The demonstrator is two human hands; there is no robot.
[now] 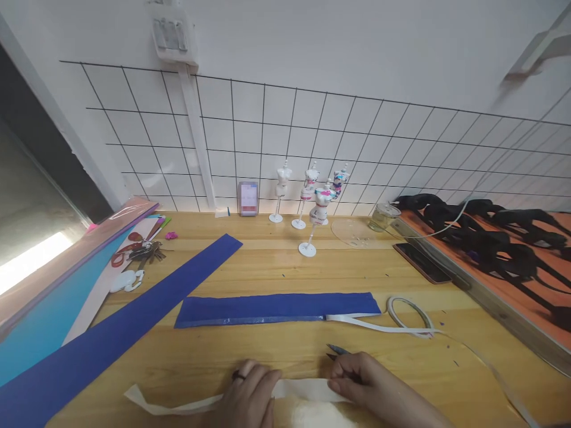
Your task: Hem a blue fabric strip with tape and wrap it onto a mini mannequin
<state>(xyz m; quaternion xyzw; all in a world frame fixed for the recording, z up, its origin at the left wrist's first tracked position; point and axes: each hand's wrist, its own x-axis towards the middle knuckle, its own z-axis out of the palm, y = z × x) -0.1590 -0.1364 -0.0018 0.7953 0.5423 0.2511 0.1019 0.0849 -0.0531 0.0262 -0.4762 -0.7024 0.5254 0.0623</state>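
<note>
My left hand [250, 395], a dark ring on one finger, presses with curled fingers on a white strip [307, 389] low in the view. One end of that strip [156, 409] trails out to the left of the hand. My right hand [370, 380] pinches the strip's right part between thumb and finger. From the same hand stick out the dark pointed blades of scissors [338, 349], slightly apart. Beyond the hands lies a short blue strip [276, 309]. A narrow white tape [375, 325] runs along its lower right edge, partly loose, towards a tape roll [410, 315].
A long blue strip [134, 315] slants across the left. Keys [147, 252] and an earphone case [125, 280] lie beside it. Several small mannequins [319, 214] stand at the back, near a jar [383, 217]. A phone [422, 263] and black straps [499, 238] are to the right.
</note>
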